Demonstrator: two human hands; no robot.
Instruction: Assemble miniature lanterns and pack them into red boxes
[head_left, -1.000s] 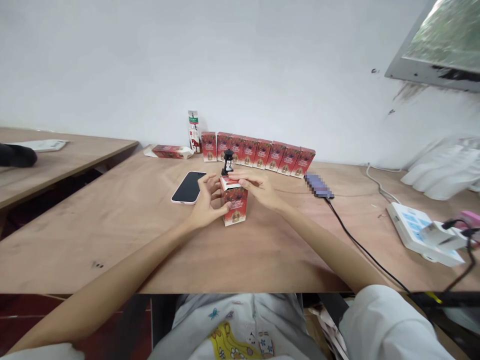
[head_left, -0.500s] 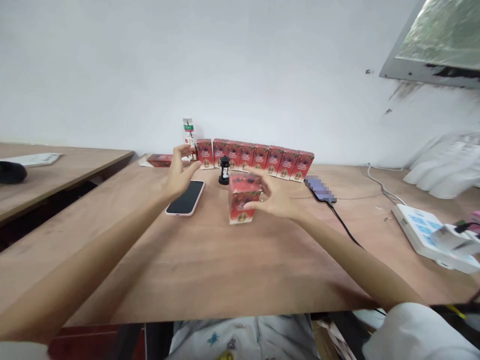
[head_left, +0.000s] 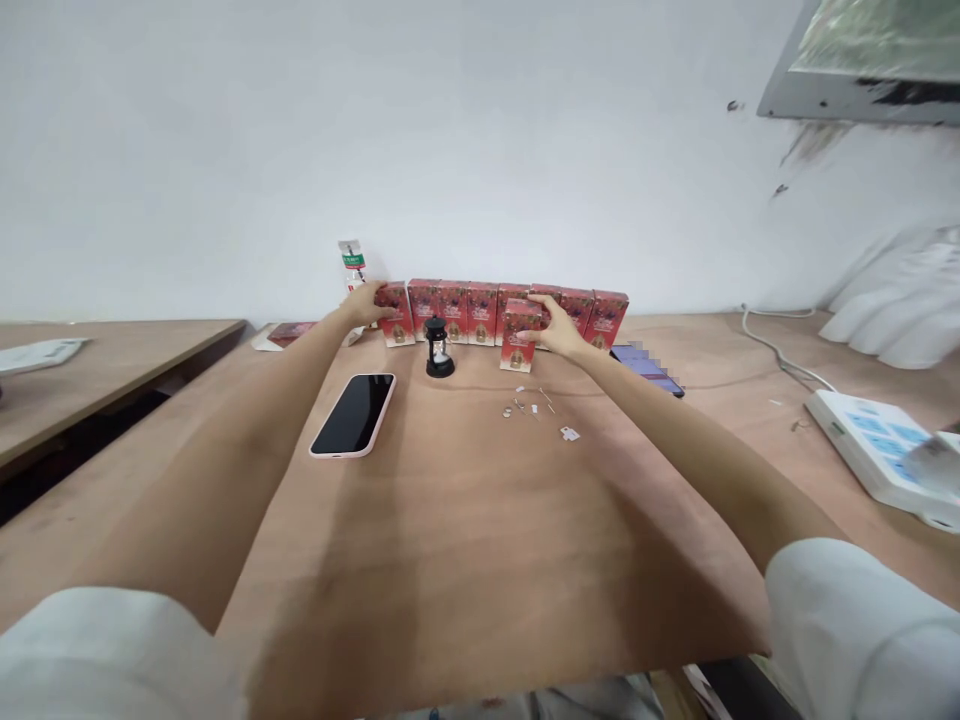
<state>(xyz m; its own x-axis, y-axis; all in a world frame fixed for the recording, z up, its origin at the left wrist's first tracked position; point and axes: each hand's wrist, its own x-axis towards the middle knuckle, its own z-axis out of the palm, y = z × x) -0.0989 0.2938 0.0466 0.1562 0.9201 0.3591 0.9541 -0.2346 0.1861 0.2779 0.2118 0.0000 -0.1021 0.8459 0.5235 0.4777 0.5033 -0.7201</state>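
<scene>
My right hand [head_left: 556,328] is closed on a small red printed box [head_left: 517,340], held upright just in front of a row of matching boxes [head_left: 453,312]. Its fingers lie over the top edge and the thumb on the front. At the row's left end, my left hand [head_left: 363,305] grips the leftmost red box [head_left: 395,316] by its left side, fingers behind and thumb in front. Between the hands stands a small black lantern-shaped object [head_left: 439,350] with a clear middle. A white, green and red packet [head_left: 351,258] leans on the wall behind my left hand.
A phone in a pink case [head_left: 354,415] lies at left on the wooden table [head_left: 465,540]. Tiny white and metallic bits [head_left: 534,408] lie near the right hand. Another phone [head_left: 646,368], partly behind my forearm, and a white power strip [head_left: 874,440] are at right.
My right hand has carried its box back towards the row. My left hand has reached forward and taken hold of the leftmost box. The scattered bits now show.
</scene>
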